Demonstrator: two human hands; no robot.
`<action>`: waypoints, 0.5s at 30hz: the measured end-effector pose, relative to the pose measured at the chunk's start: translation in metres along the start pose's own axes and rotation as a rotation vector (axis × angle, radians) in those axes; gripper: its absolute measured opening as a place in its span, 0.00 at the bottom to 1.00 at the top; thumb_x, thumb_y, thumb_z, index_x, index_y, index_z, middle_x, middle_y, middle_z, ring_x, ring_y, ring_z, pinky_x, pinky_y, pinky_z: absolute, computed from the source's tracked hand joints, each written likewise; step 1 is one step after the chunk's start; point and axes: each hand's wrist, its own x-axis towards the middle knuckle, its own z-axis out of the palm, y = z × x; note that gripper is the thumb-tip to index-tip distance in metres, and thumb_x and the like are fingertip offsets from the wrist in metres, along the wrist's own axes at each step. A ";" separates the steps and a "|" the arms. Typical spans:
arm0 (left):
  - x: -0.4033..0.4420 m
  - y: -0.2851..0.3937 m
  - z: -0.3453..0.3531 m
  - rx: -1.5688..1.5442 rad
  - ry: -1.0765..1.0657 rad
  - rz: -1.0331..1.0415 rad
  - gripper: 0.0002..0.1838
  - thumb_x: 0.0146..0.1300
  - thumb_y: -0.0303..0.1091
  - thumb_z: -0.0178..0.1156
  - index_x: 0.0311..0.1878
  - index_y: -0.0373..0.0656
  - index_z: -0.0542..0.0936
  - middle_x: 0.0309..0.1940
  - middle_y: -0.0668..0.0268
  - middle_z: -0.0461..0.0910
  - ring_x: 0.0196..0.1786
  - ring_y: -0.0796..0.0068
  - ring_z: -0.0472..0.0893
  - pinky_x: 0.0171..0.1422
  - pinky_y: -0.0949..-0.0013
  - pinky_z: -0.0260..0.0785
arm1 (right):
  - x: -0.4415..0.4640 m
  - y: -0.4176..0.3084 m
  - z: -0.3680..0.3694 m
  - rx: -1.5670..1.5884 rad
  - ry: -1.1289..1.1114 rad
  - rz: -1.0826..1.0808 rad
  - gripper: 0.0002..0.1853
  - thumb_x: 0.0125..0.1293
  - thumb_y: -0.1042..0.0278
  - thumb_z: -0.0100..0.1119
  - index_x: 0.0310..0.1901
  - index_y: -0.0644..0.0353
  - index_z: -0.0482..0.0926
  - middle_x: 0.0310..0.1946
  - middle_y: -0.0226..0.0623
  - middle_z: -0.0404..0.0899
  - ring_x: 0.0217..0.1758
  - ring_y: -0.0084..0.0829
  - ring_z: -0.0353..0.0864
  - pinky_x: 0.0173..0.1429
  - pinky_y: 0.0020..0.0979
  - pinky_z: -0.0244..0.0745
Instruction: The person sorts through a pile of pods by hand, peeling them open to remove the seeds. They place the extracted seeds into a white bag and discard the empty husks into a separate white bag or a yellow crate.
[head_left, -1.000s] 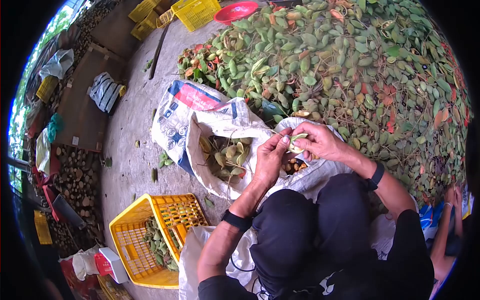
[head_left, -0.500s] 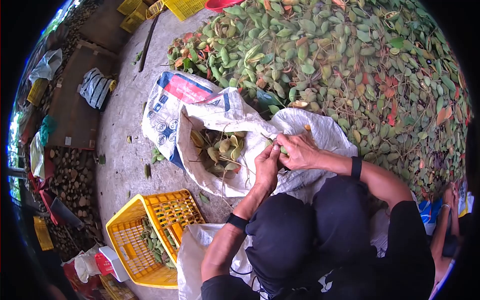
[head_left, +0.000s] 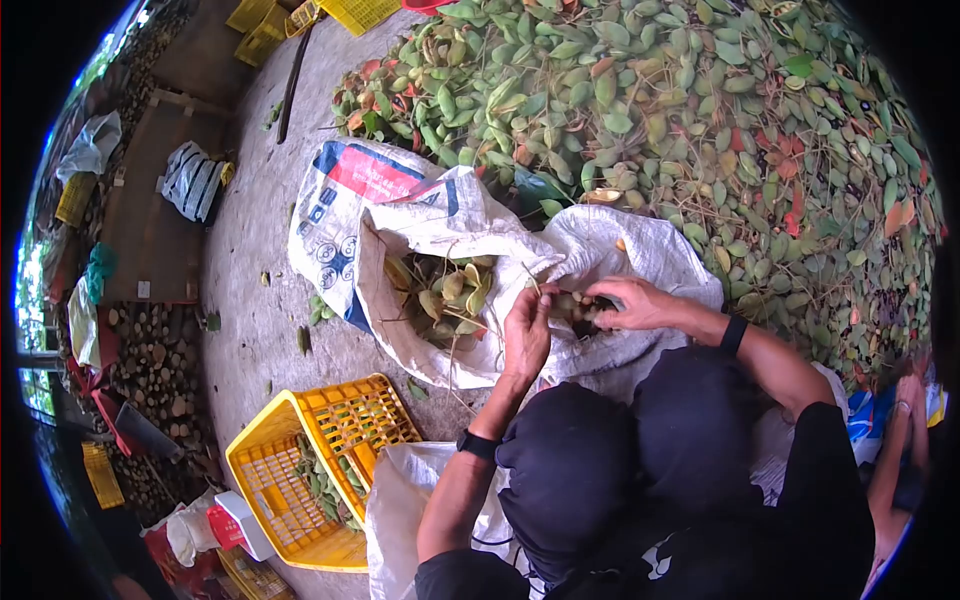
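My left hand [head_left: 527, 328] is closed in a pinch above the near edge of a white woven sack, with a thin stem-like bit at its fingertips; the held item is too small to make out. My right hand [head_left: 640, 303] hovers over the mouth of a second white woven sack [head_left: 665, 250], fingers curved but apart. Small pods or seeds [head_left: 575, 308] show in that opening, partly hidden by the hands. Left of it, the printed sack [head_left: 375, 190] gapes open, holding split husks [head_left: 450, 295] and stems.
A wide heap of green pods [head_left: 640, 110] with reddish leaves covers the floor beyond the sacks. A yellow crate [head_left: 310, 530] holding green pods lies tilted at the lower left. Another person's arm [head_left: 892, 460] shows at the right edge. Stacked logs [head_left: 150, 375] line the left.
My hands were together on a green pod; now they are apart. The right hand has moved right and down to the sack's mouth, and the left has dropped slightly.
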 end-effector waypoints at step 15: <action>-0.028 0.063 -0.007 0.150 -0.346 0.378 0.10 0.63 0.31 0.56 0.46 0.39 0.74 0.42 0.60 0.78 0.49 0.66 0.78 0.56 0.65 0.70 | -0.009 -0.058 -0.021 0.337 0.189 -0.073 0.21 0.59 0.57 0.66 0.46 0.64 0.77 0.33 0.31 0.80 0.36 0.18 0.77 0.40 0.25 0.74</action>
